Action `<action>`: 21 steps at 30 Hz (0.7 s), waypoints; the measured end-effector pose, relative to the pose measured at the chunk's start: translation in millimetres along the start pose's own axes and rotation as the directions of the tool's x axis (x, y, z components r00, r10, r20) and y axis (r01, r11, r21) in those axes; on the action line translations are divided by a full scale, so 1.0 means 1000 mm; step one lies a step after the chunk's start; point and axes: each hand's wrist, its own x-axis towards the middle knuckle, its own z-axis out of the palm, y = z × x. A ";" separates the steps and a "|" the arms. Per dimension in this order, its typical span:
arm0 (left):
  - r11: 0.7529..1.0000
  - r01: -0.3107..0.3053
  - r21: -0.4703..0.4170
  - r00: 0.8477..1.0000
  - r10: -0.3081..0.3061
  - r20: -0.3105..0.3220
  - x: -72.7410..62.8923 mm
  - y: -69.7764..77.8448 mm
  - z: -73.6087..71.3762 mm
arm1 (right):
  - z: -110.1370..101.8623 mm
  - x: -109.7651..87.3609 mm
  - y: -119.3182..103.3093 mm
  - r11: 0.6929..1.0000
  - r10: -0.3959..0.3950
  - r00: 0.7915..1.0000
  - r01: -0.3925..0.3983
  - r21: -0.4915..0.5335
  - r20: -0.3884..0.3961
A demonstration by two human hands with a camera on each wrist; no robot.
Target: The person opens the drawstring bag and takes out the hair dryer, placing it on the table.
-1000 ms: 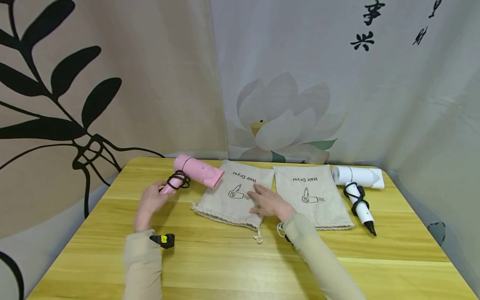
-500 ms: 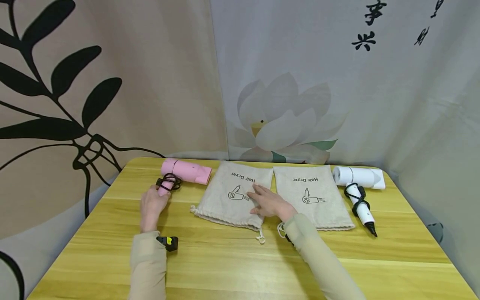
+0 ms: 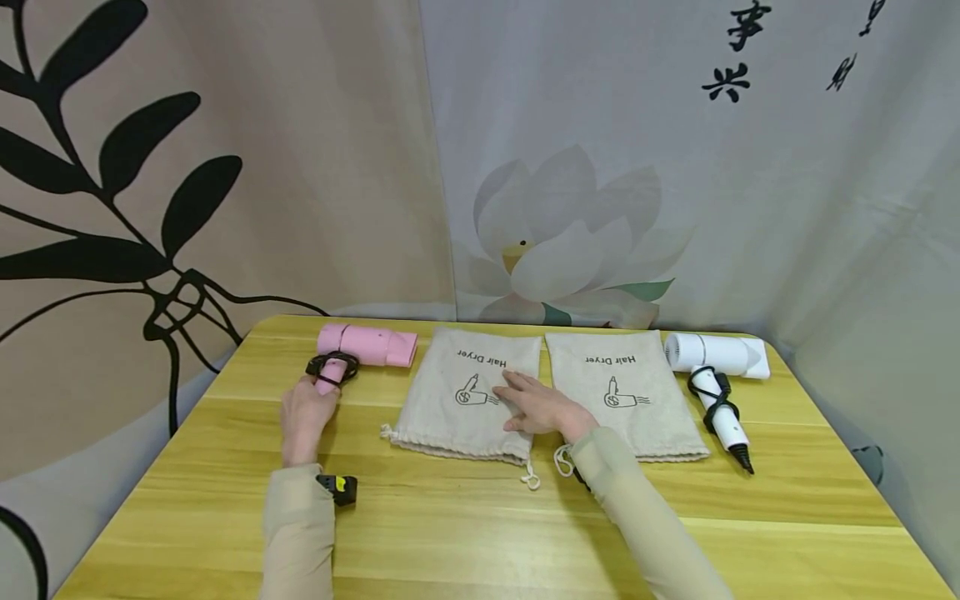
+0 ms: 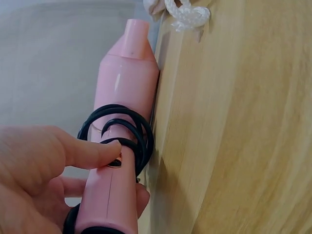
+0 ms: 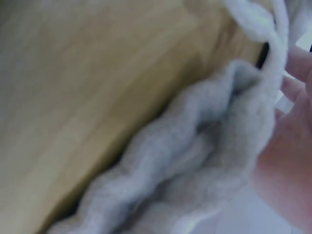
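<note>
My left hand (image 3: 306,421) grips the handle of a pink hair dryer (image 3: 367,345) at the table's back left. In the left wrist view, thumb and fingers wrap the pink handle (image 4: 108,195), and a black cord (image 4: 145,146) is coiled round it. A beige drawstring bag (image 3: 442,425), printed "Hair Dryer", lies flat just right of the dryer. My right hand (image 3: 543,406) rests on that bag's right side with fingers spread, covering part of the print. The bag's gathered mouth (image 5: 170,151) fills the blurred right wrist view.
Beside the first bag lies a second drawstring bag (image 3: 600,429) with the same print. Farther right is a white hair dryer (image 3: 716,354), its black cord wound round the handle. The wooden table (image 3: 450,533) ends at a curtain (image 3: 337,208) behind these things.
My left hand has moved the pink hair dryer left and slightly nearer, away from the bag's corner. The left bag has straightened a little under my right hand, which has hardly moved.
</note>
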 end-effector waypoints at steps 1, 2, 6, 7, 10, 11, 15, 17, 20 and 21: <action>1.000 0.001 0.000 1.000 -0.001 0.000 0.000 0.000 0.000 | 0.000 0.000 0.000 1.000 -0.002 1.000 0.002 0.006 0.001; 1.000 0.003 0.001 1.000 -0.003 0.001 0.000 -0.001 0.000 | 0.000 0.000 0.000 1.000 -0.004 1.000 0.004 0.011 0.004; 1.000 -0.003 0.026 1.000 0.002 0.005 -0.001 -0.003 0.001 | -0.001 -0.001 0.001 1.000 -0.023 1.000 0.023 0.019 0.011; 0.999 -0.004 0.032 1.000 0.004 0.007 -0.001 -0.004 0.002 | -0.001 -0.001 0.001 0.999 -0.029 1.000 0.028 0.024 0.012; 0.998 -0.007 0.064 1.000 0.006 0.008 0.000 -0.005 0.002 | -0.001 -0.001 0.001 0.998 -0.048 0.999 0.048 0.036 0.004; 0.997 -0.005 0.073 1.000 0.004 0.007 0.000 -0.005 0.001 | -0.001 -0.001 0.001 0.998 -0.053 0.999 0.053 0.037 0.002; 0.994 0.023 0.108 1.000 -0.022 -0.013 0.000 0.000 0.001 | -0.002 -0.002 0.002 0.996 -0.063 0.998 0.063 0.059 -0.005; 0.992 0.049 0.118 0.999 -0.046 -0.027 -0.001 0.005 0.001 | -0.002 -0.002 0.003 0.995 -0.065 0.998 0.065 0.075 -0.010; 0.989 0.069 0.128 0.995 -0.060 -0.077 -0.003 0.013 0.003 | -0.003 -0.003 0.004 0.993 -0.065 0.998 0.066 0.102 -0.014; 0.989 0.067 0.133 0.993 -0.053 -0.101 -0.004 0.017 0.004 | -0.003 -0.003 0.005 0.991 -0.066 0.998 0.068 0.114 -0.018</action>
